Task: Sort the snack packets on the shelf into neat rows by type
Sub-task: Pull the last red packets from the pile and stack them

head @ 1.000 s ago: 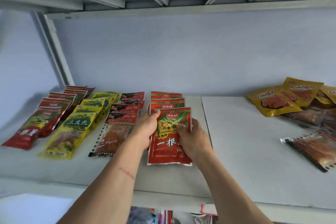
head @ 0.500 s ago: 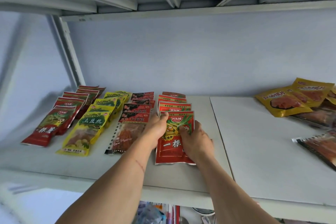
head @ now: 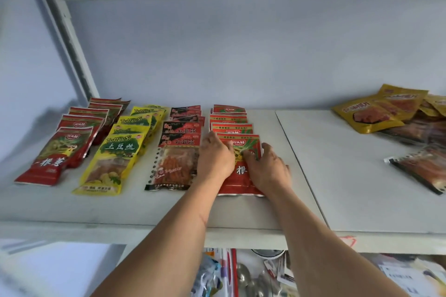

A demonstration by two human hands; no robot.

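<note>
On white shelf (head: 337, 176), both hands (head: 217, 159) press glossy red packet (head: 241, 176) flat.

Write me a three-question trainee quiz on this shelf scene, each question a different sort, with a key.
1. True or false: the front red packet in the fourth row lies under both the left hand and the right hand.
2. Multiple choice: which row lies directly left of the black-topped packets? A. golden-yellow packets B. yellow-green packets C. no row at all
3. Fill in: the unsorted golden packets lie at the shelf's ___ end.

Key
1. True: both hands rest on it.
2. B
3. Right, on the shelf board beyond the seam.
</note>
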